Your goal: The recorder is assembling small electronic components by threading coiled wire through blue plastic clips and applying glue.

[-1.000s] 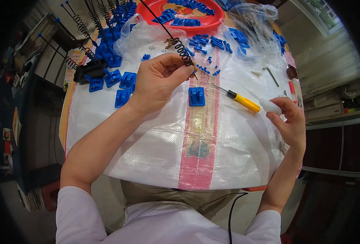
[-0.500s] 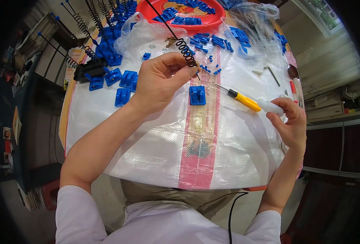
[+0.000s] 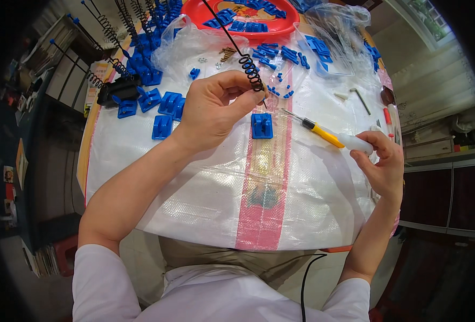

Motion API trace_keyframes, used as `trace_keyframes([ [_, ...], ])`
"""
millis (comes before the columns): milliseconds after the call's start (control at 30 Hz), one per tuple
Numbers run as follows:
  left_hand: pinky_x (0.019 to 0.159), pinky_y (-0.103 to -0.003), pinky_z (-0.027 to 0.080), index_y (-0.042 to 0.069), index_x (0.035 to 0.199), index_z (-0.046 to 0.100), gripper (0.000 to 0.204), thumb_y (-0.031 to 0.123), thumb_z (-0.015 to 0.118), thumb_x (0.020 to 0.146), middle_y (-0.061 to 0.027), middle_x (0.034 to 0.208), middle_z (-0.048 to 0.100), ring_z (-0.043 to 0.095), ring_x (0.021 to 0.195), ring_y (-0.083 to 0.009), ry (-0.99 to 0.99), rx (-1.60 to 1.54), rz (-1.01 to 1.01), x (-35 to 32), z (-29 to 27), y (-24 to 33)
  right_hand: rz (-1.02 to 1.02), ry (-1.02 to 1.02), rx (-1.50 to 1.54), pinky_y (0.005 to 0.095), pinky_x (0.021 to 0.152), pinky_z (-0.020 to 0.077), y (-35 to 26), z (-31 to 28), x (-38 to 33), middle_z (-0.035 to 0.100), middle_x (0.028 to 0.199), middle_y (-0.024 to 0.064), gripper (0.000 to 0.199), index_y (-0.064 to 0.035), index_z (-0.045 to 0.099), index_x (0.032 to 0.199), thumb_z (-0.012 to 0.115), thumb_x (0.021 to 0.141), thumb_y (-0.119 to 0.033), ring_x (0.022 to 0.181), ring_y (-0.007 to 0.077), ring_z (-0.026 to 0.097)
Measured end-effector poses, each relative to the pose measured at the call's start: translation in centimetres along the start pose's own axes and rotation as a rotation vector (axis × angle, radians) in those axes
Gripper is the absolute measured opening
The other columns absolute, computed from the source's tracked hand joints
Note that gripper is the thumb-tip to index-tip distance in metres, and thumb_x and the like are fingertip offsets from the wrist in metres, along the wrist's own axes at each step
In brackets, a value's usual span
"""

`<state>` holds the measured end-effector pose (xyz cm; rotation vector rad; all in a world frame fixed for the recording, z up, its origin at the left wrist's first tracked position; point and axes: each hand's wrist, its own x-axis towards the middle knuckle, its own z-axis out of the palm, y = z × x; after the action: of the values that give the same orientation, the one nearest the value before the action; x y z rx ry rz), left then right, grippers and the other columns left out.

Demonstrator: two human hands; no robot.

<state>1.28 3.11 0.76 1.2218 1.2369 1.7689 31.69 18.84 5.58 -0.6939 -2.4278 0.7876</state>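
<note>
Pinched in my left hand is a black coiled spring wire; its long straight end rises to the upper left and its short end points down. A square blue plastic base with raised lugs lies just below that tip, apart from it. My right hand is closed round the whitish rear end of a yellow-handled tool with a thin metal shaft. Its shaft points up and left, over the sheet beside the blue base. The tool's exact kind is unclear.
Several blue bases and a black block lie at left, near upright coiled wires. Farther back are brown screws, small blue parts and a red tray. An L-shaped hex key lies at right on the white woven sheet.
The whole table scene shifts very slightly in the picture. Both hands keep their grips on the wire and the tool, with almost no movement.
</note>
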Motion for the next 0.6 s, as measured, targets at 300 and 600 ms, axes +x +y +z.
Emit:
trace_keyframes([
  [300,0.092,-0.033,0.056,-0.001,0.109,0.071,0.015,-0.001,0.067,0.095,-0.0083,0.104,0.074,0.068,0.096,-0.0140,0.004,0.015,-0.025,-0.10,0.13,0.23,0.018,0.000,0.006,0.0244,0.067,0.0487,-0.05,0.14,0.01,0.069,0.084,0.0061,0.027,0.0035,0.070,0.101,0.080,0.076,-0.001,0.072,0.0099,0.059],
  [600,0.091,-0.033,0.055,0.000,0.109,0.071,0.014,-0.001,0.068,0.095,-0.0075,0.103,0.074,0.068,0.096,-0.0141,0.000,0.003,-0.021,-0.13,0.06,0.16,0.023,-0.003,-0.002,0.0245,0.067,0.0486,-0.03,0.17,0.00,0.069,0.083,0.0062,0.027,0.0038,0.070,0.100,0.080,0.076,-0.001,0.071,0.0098,0.059],
])
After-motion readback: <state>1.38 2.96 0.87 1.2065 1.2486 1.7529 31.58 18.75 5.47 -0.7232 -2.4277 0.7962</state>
